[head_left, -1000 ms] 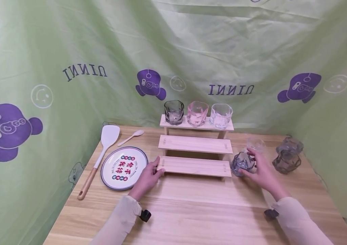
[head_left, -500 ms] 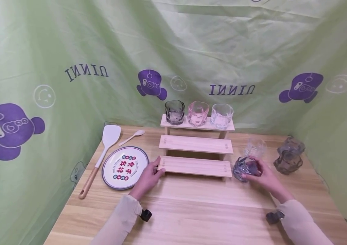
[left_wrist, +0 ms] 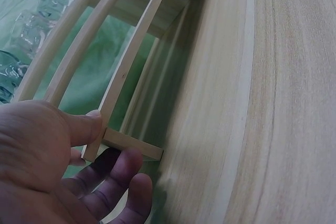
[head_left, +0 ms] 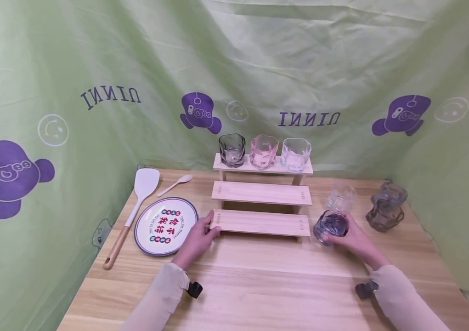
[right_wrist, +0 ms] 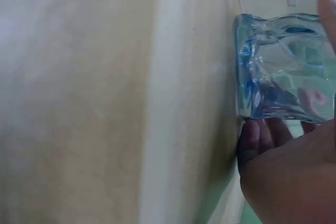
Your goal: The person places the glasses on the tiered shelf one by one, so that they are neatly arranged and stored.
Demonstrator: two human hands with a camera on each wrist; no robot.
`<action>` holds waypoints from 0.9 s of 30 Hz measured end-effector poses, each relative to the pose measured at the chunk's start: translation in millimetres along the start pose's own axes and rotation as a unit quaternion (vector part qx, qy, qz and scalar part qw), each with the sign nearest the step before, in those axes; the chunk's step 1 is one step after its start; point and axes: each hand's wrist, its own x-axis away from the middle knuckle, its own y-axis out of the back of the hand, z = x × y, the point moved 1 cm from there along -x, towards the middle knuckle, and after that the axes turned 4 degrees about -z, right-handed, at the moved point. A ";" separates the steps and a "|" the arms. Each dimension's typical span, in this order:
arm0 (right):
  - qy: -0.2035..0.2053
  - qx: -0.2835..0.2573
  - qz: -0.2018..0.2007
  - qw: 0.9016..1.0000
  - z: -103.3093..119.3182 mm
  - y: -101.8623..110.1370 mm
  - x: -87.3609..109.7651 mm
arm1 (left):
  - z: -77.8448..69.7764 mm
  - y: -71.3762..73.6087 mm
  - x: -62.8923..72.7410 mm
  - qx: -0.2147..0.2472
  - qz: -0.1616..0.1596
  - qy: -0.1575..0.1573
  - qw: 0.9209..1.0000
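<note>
A three-step wooden display stand (head_left: 261, 223) sits mid-table. My left hand (head_left: 194, 240) pinches the left end of its lowest step, and in the left wrist view the thumb (left_wrist: 86, 127) lies on the board while the fingers curl by its side support. Right of the stand, my right hand (head_left: 354, 239) grips a bluish faceted drinking glass (head_left: 328, 227) from its right side. The right wrist view has this glass (right_wrist: 283, 66) upright, its base right at the tabletop. On the top step stand a smoky grey glass (head_left: 232, 151), a pink glass (head_left: 264, 152) and a clear glass (head_left: 296, 155).
Another clear glass (head_left: 341, 196) stands just behind the bluish one. Farther right are two dark glasses, a brownish one (head_left: 384, 216) and a greyish one (head_left: 390, 193). At left lie a printed plate (head_left: 166, 226), a white spatula (head_left: 146, 183) and a small spoon (head_left: 184, 179). Green curtain (head_left: 155, 55) surrounds the table.
My right hand has brought the bluish glass slightly toward me, baring the clear glass behind it. My left hand has kept its hold on the stand.
</note>
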 end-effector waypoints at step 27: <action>0.044 -0.043 -0.125 0.990 31.2 2.9 8.6 | 3.0 0.2 -2.0 0.004 -0.001 -0.009 1.000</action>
